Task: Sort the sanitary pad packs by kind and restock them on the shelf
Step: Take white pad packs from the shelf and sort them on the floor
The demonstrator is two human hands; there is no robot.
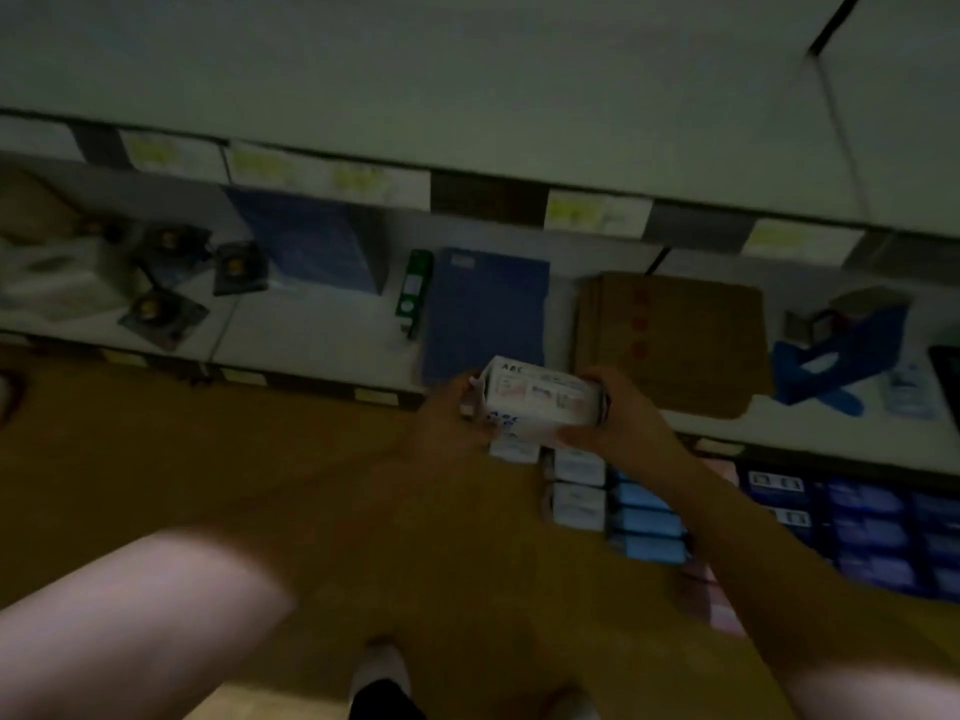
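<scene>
A white rectangular sanitary pad pack (540, 397) with blue lettering is gripped at either end by the left hand (451, 415) and right hand (621, 415), just above rows of white and light-blue packs (613, 506).

— Where were the hands?
— Both were stretched out ahead, close together. The left hand (447, 420) gripped one end of a white pack (540, 400), and the right hand (621, 415) gripped the other end.
— And the fingers?
— The right thumb lay along the pack's near edge, with the fingers curled over its far side. The left fingers were mostly hidden behind the pack.
— The arms?
— Both were bare. The left forearm (135, 615) was blurred, and the right forearm (769, 579) ran straight to its wrist.
</scene>
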